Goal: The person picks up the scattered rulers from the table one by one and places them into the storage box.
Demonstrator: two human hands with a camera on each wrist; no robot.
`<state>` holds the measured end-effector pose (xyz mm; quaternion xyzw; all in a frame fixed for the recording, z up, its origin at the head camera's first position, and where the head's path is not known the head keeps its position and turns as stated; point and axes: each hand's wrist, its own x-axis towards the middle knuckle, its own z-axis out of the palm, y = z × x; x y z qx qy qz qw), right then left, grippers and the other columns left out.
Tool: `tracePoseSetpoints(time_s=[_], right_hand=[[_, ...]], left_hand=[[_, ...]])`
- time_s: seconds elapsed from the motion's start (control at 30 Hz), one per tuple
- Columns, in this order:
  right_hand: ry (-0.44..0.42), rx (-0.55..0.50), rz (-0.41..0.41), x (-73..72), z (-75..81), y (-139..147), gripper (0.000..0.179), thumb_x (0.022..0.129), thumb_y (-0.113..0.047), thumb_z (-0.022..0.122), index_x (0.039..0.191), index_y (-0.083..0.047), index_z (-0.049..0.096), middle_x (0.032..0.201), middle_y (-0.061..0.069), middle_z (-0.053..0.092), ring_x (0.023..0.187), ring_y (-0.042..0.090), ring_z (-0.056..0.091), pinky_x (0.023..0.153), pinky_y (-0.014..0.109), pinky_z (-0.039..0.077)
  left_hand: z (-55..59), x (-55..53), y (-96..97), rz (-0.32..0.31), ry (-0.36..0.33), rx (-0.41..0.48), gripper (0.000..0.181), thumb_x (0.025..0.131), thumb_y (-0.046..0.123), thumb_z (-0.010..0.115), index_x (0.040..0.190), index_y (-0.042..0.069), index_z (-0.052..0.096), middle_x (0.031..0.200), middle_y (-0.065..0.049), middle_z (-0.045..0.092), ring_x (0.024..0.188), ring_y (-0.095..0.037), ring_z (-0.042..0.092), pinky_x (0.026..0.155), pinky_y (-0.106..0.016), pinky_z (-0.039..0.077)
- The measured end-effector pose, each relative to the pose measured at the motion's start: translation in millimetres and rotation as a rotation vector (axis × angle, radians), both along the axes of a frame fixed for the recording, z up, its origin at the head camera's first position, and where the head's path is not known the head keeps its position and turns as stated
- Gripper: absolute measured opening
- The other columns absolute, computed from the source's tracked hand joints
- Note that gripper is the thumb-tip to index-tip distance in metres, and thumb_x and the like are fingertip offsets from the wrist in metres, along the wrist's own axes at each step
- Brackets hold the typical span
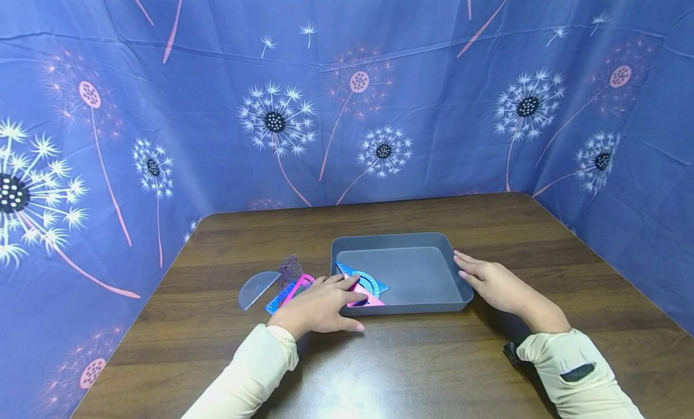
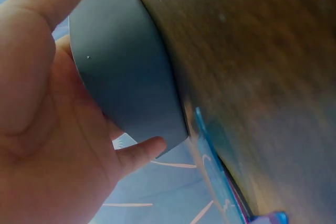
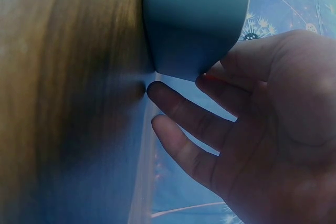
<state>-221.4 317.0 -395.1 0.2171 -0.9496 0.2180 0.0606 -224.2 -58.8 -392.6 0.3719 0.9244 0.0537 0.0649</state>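
Observation:
A grey rectangular tray (image 1: pixel 401 307) lies on the table. My left hand (image 1: pixel 322 304) reaches over its left front corner. Its fingers spread inside the tray over a pink set square (image 1: pixel 374 300) and a blue set square (image 1: pixel 382 285) with a protractor arc; the thumb is outside the front wall. In the left wrist view, the tray wall (image 2: pixel 126 61) hides most of the fingers. My right hand (image 1: pixel 496 286) rests its extended fingertips against the tray's right side. In the right wrist view, two of its fingers (image 3: pixel 181 140) stand apart below the tray's corner (image 3: pixel 194 40).
Left of the tray lie a clear protractor (image 1: pixel 257 288), a dark transparent set square (image 1: pixel 291 268), a blue ruler-like piece (image 1: pixel 279 297) and a pink piece (image 1: pixel 303 280) partly behind the left hand. A blue dandelion-print cloth (image 1: pixel 336 118) hangs behind the wooden table (image 1: pixel 412 371).

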Motion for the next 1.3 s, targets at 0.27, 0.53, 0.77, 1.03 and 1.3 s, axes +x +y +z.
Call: tracePoseSetpoints(time_s=[0.27,0.53,0.77,1.03,1.3], right_hand=[[0.006,0.012,0.001,-2.0,0.3,-0.1,0.041,0.1,-0.006,0.054,0.138,0.011,0.05,0.148,0.026,0.044,0.134,0.043,0.043,0.106,0.059,0.034],[0.013,0.008,0.005,-3.2,-1.0,0.1,0.042,0.101,-0.008,0.054,0.138,0.011,0.05,0.148,0.025,0.044,0.134,0.044,0.043,0.105,0.059,0.035],[0.045,0.003,0.01,-1.3,-0.6,-1.2,0.041,0.101,-0.01,0.056,0.136,0.011,0.052,0.145,0.026,0.047,0.131,0.045,0.045,0.104,0.058,0.037],[0.011,0.012,-0.003,-1.2,0.3,-1.3,0.042,0.101,-0.008,0.055,0.138,0.009,0.05,0.148,0.024,0.044,0.134,0.043,0.043,0.106,0.059,0.034],[0.015,0.017,-0.002,-1.5,-1.2,-0.8,0.041,0.1,-0.007,0.055,0.138,0.01,0.051,0.147,0.025,0.045,0.134,0.043,0.043,0.105,0.059,0.034]], left_hand=[[1.0,0.2,-1.3,0.003,-0.009,-0.014,0.064,0.089,0.058,0.065,0.146,0.031,0.052,0.161,-0.001,0.031,0.146,-0.033,0.029,0.114,-0.058,0.028],[2.2,0.6,-2.4,-0.003,-0.03,-0.01,0.056,0.093,0.052,0.064,0.144,0.031,0.054,0.161,0.002,0.031,0.148,-0.033,0.026,0.116,-0.055,0.026],[2.4,0.0,-3.1,-0.013,-0.035,0.01,0.055,0.094,0.05,0.063,0.143,0.03,0.055,0.16,0.0,0.033,0.147,-0.034,0.028,0.114,-0.058,0.027],[4.3,-2.3,-4.7,-0.02,-0.049,0.093,0.05,0.093,0.048,0.065,0.137,0.025,0.061,0.158,-0.008,0.037,0.145,-0.034,0.032,0.113,-0.059,0.028],[16.7,-6.0,-13.0,-0.072,0.011,0.16,0.038,0.097,0.037,0.064,0.131,0.021,0.067,0.153,-0.011,0.044,0.143,-0.034,0.036,0.111,-0.057,0.032]])
